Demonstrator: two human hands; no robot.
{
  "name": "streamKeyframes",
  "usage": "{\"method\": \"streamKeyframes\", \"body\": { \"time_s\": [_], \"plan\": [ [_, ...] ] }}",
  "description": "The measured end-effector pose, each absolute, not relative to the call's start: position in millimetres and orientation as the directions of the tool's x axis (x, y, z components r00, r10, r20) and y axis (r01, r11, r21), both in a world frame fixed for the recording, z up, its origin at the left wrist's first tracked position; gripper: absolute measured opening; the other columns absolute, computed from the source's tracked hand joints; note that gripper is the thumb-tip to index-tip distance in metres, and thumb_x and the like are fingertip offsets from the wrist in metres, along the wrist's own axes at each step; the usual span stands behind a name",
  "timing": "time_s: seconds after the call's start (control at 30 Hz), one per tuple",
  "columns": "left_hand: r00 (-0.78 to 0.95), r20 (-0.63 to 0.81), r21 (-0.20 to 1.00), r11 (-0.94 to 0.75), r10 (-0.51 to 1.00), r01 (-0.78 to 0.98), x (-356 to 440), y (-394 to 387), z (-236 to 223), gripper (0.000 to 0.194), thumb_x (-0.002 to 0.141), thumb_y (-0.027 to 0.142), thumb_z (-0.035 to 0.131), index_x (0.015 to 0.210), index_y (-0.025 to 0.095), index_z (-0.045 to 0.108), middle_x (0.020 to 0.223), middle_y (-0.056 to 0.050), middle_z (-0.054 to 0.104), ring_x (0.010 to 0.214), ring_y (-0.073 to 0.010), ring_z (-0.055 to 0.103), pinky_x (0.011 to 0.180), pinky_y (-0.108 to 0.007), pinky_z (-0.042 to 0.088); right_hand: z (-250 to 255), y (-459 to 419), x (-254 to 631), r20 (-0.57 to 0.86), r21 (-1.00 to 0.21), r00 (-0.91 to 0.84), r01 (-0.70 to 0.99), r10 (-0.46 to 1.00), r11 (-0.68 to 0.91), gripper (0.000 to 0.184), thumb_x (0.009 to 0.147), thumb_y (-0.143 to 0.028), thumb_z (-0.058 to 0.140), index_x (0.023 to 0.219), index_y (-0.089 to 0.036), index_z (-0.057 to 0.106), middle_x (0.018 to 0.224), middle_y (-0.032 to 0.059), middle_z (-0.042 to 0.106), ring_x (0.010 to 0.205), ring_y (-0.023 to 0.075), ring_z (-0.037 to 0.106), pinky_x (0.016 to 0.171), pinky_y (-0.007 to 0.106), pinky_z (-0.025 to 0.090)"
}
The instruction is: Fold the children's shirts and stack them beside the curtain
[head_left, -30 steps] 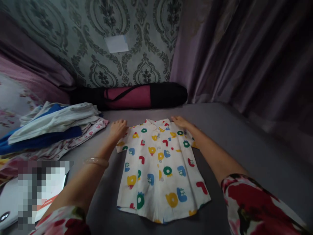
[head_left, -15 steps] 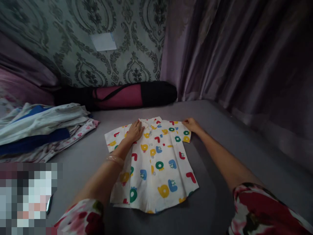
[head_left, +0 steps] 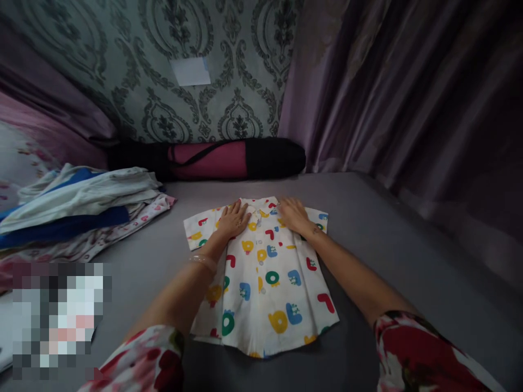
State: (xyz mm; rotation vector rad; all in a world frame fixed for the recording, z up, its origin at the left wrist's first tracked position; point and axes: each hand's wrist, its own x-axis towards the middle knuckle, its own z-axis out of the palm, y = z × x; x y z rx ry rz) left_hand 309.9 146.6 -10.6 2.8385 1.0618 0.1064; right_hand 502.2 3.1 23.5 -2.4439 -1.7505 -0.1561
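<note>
A small white shirt (head_left: 261,277) printed with red, yellow, blue and green shapes lies flat, front up, on a grey surface (head_left: 388,239). My left hand (head_left: 233,219) rests flat on its left chest, fingers stretched out toward the collar. My right hand (head_left: 292,214) lies flat on the right chest beside the collar, fingers spread. Both hands press on the cloth and hold nothing. A pale bangle sits on my left wrist.
A pile of white, blue and patterned clothes (head_left: 77,209) lies at the left. A rolled pink mat in a black bag (head_left: 212,159) lies along the patterned wall. Purple curtains (head_left: 408,109) hang at the right. A blurred patch covers the lower left.
My right hand has moved in from the right sleeve to the chest by the collar. My left hand, at the left sleeve a second ago, has stayed near the collar since.
</note>
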Motion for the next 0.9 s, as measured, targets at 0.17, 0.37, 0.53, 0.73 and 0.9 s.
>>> {"method": "streamKeyframes", "body": {
  "time_s": [0.17,0.37,0.53,0.73,0.9],
  "plan": [
    [0.749,-0.007,0.130,-0.742,0.662,0.658,309,143,-6,0.061,0.098,0.050,0.017,0.152,0.023,0.026,0.160,-0.010,0.019,0.147,-0.0276,0.018,0.117,-0.051,0.014,2,30,473,0.068,-0.198,0.375,0.913,0.924,-0.356,0.066,0.099,-0.047,0.021,0.150,-0.004,0.026,0.158,0.0152,0.023,0.146,0.0262,0.016,0.117,0.043,0.010],
    [0.770,-0.031,0.235,-0.745,0.637,0.625,310,149,-4,0.065,0.096,0.055,0.021,0.151,0.020,0.029,0.160,-0.012,0.018,0.147,-0.0284,0.016,0.117,-0.052,0.011,-8,32,480,0.024,-0.217,0.392,0.900,0.919,-0.378,0.067,0.098,-0.048,0.019,0.151,-0.007,0.024,0.159,0.0121,0.020,0.146,0.0255,0.016,0.118,0.046,0.008],
    [0.695,0.050,0.432,-0.643,0.717,0.633,286,164,16,0.058,0.098,0.044,0.023,0.146,0.015,0.037,0.155,-0.013,0.032,0.143,-0.0224,0.030,0.115,-0.036,0.026,6,30,487,-0.028,-0.329,0.383,0.869,0.923,-0.371,0.067,0.098,-0.048,0.017,0.152,-0.009,0.023,0.160,0.0112,0.018,0.147,0.0241,0.013,0.119,0.045,0.010],
    [0.171,0.127,0.256,-0.199,0.977,0.946,209,177,25,0.052,0.091,0.043,0.041,0.121,0.003,0.058,0.125,-0.027,0.057,0.120,-0.0375,0.053,0.097,-0.046,0.043,13,-17,520,0.009,-0.311,0.488,0.831,0.873,-0.462,0.066,0.098,-0.045,0.014,0.150,-0.006,0.027,0.157,0.0165,0.023,0.146,0.0266,0.016,0.118,0.049,0.012],
    [0.085,0.053,0.226,-0.095,0.995,0.970,191,173,19,0.056,0.089,0.050,0.043,0.116,0.003,0.058,0.119,-0.028,0.061,0.117,-0.0392,0.055,0.092,-0.046,0.044,1,-49,536,-0.004,-0.220,0.553,0.812,0.833,-0.541,0.066,0.098,-0.046,0.014,0.149,-0.007,0.030,0.156,0.0165,0.026,0.145,0.0280,0.021,0.117,0.051,0.016]
  ]
}}
